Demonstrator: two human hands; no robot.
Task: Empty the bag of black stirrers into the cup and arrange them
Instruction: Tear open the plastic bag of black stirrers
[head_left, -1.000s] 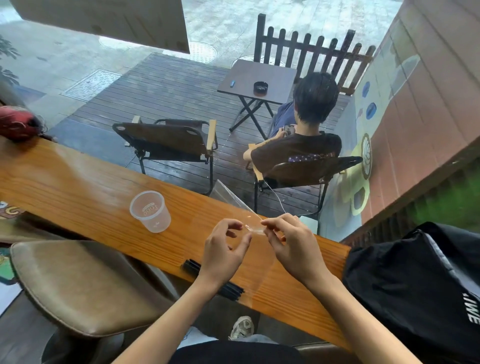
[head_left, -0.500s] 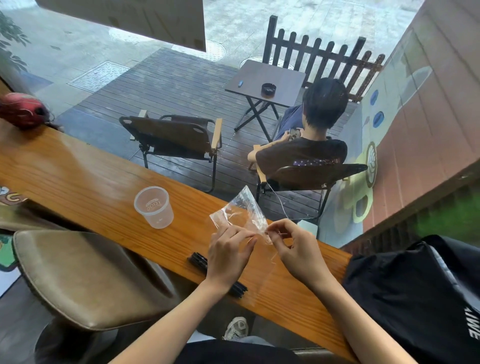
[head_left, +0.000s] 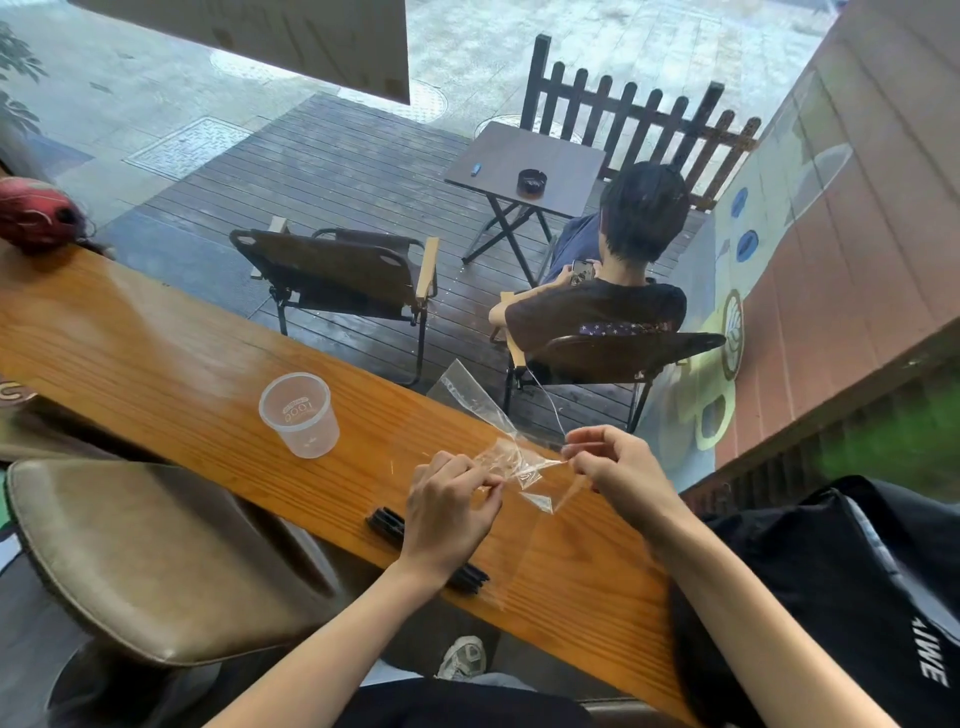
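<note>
A clear plastic bag (head_left: 511, 457) is stretched between my two hands above the wooden counter (head_left: 171, 364). My left hand (head_left: 449, 506) pinches its left end and my right hand (head_left: 615, 470) pinches its right end. The bag looks crumpled in the middle, and its far corner sticks up toward the window. A bundle of black stirrers (head_left: 387, 522) lies on the counter near its front edge, mostly hidden under my left hand and wrist. An empty clear plastic cup (head_left: 300, 415) stands upright on the counter, to the left of my hands.
A tan padded stool (head_left: 150, 551) sits below the counter at the left. A black bag (head_left: 852, 587) rests at the right end. A red object (head_left: 34, 213) lies at the far left. Behind the glass, a person sits on a chair by a small table.
The flat bag has been gathered and crumpled between my hands, then pulled out sideways. My hands have moved slightly apart.
</note>
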